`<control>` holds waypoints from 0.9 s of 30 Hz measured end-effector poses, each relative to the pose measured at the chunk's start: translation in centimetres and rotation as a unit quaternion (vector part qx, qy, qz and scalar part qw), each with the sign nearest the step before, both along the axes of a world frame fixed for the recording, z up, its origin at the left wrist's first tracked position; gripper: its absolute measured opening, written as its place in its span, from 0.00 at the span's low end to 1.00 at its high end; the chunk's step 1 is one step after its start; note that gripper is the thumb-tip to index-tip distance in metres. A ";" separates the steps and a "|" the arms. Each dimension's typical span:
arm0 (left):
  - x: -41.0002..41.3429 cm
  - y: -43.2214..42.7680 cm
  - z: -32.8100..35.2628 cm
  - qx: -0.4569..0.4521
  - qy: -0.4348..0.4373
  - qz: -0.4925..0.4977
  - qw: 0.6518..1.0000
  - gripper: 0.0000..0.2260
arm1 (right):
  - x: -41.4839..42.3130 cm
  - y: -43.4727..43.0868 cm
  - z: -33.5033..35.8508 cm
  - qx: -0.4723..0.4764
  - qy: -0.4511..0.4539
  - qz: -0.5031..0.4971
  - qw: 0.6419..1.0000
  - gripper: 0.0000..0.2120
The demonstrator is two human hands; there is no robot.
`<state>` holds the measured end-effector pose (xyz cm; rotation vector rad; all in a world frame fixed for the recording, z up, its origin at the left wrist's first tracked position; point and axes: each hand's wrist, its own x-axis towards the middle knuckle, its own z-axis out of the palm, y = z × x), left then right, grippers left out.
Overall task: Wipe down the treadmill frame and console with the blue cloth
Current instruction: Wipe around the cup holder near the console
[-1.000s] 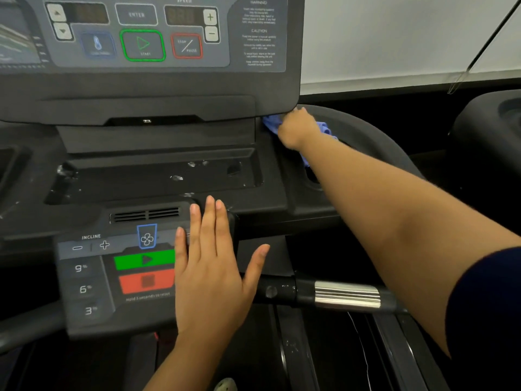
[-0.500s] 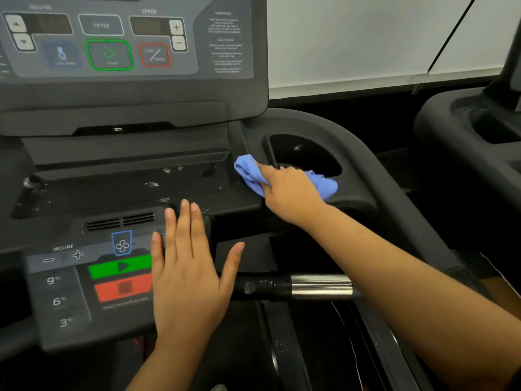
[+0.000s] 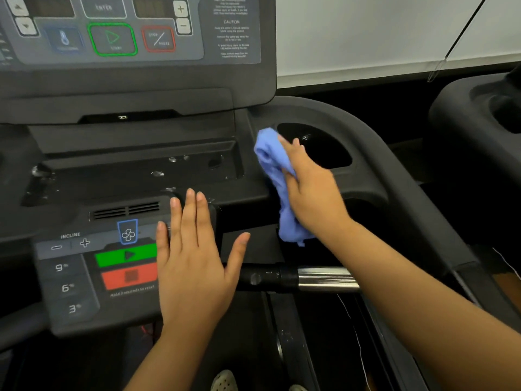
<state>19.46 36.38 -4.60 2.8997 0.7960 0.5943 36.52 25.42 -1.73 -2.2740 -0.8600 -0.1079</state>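
2 hands (image 3: 194,266) (image 3: 313,190) showed: the left lay flat and open-fingered on the control panel (image 3: 70,286); the right's grip pressed the blue cloth (image 3: 277,179) against the treadmill frame (image 3: 375,165).

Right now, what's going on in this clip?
A person is wiping a treadmill. The right hand presses a bunched blue cloth against the dark frame just left of the cup holder recess, beside the accessory tray. The left hand lies flat, fingers spread, on the lower control panel, covering part of its green and red buttons. The upper console is not being touched.
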 end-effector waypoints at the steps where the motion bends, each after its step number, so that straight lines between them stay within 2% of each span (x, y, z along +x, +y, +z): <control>1: 0.0 0.0 -0.1 0.000 0.003 -0.001 1.000 0.35 | -0.3 0.6 -1.2 -0.055 -0.049 0.006 0.997 0.23; 3: -0.1 0.0 -0.1 -0.001 0.005 0.000 1.000 0.35 | -0.6 1.3 -3.2 -0.113 -0.110 0.016 0.987 0.24; 6: -0.1 0.0 -0.1 -0.001 0.003 0.004 1.000 0.35 | -0.8 0.8 -3.5 -0.087 -0.075 0.041 0.993 0.29; 10: -0.2 0.0 -0.1 0.003 0.005 0.001 1.000 0.35 | -0.6 -0.9 -4.3 -0.092 -0.107 0.124 0.982 0.27; 15: -0.1 -0.1 0.0 0.002 0.006 -0.004 1.000 0.35 | 1.8 -2.5 -3.5 -0.070 -0.098 0.183 0.976 0.27; 18: -0.2 -0.1 0.0 -0.004 0.014 -0.002 1.000 0.35 | 4.1 -3.5 -3.0 -0.135 -0.202 0.187 0.952 0.24; 21: 0.0 0.0 0.1 -0.013 0.014 0.001 1.000 0.35 | 6.7 -4.7 -2.4 -0.204 -0.281 0.178 0.921 0.26; 25: -0.1 0.3 0.2 -0.019 0.016 -0.002 1.000 0.35 | 11.6 -7.6 -1.5 -0.268 -0.257 0.106 0.923 0.22; 27: -0.2 0.2 0.3 -0.023 0.016 -0.002 1.000 0.35 | 13.7 -8.9 -1.1 -0.317 -0.242 0.114 0.910 0.27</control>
